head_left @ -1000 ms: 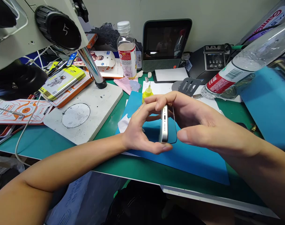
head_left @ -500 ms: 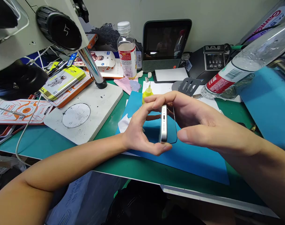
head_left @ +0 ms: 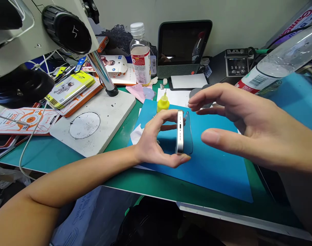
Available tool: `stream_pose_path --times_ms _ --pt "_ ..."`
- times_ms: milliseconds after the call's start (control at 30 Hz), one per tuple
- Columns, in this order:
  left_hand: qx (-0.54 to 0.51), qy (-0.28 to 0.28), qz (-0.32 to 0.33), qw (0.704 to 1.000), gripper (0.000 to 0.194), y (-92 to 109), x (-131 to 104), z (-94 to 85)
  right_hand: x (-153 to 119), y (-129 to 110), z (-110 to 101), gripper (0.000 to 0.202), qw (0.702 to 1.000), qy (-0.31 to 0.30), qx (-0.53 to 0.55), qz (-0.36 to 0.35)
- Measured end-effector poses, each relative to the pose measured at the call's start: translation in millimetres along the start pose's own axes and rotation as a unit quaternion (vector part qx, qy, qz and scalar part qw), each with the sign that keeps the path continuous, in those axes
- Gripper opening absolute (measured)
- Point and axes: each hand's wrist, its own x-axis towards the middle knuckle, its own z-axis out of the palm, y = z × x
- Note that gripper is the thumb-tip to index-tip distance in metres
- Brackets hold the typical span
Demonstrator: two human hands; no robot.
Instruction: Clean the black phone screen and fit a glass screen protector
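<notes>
My left hand (head_left: 158,140) grips a smartphone (head_left: 179,132) on edge, thumb below and fingers above. The phone's narrow end, with its charging port and speaker holes, faces me. A thin clear glass sheet with a dark edge (head_left: 188,135) stands out at an angle along the phone's right side. To the right, my right hand (head_left: 238,119) hovers with fingers and thumb apart, holding nothing and not touching the phone. Both hands are above a blue mat (head_left: 209,171). Just behind the left fingers stands a yellow dropper bottle (head_left: 163,103).
On the left, a microscope stand (head_left: 114,119) fills much space, with boxes (head_left: 71,87) beside it. A drink bottle (head_left: 140,65), a screen device (head_left: 182,48) and a white-faced phone or panel (head_left: 188,82) stand or lie behind. A large plastic bottle (head_left: 271,70) leans at right.
My right hand has moved away from the phone and glass sheet to the right, its fingers spreading. The left hand keeps hold of the phone in nearly the same place.
</notes>
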Motion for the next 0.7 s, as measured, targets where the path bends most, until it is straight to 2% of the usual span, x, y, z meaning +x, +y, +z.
stream_pose_path --times_ms 333,500,567,700 --pt "0.035 -0.014 0.009 0.999 0.080 1.1 2.1 -3.6 -1.3 -3.5 -1.7 0.063 0.995 -0.046 -0.091 0.003" --pt "0.078 -0.002 0.001 0.997 0.074 6.0 2.3 -4.5 3.6 1.9 -2.3 0.045 0.998 -0.041 -0.051 0.008" --pt "0.082 0.006 0.000 0.997 0.073 6.2 2.6 -4.5 4.0 4.8 -1.9 0.044 0.999 -0.044 -0.032 0.003" --pt "0.060 -0.001 -0.002 0.998 0.076 4.0 3.0 -4.3 3.2 9.2 -0.2 0.064 0.998 -0.053 -0.032 -0.001"
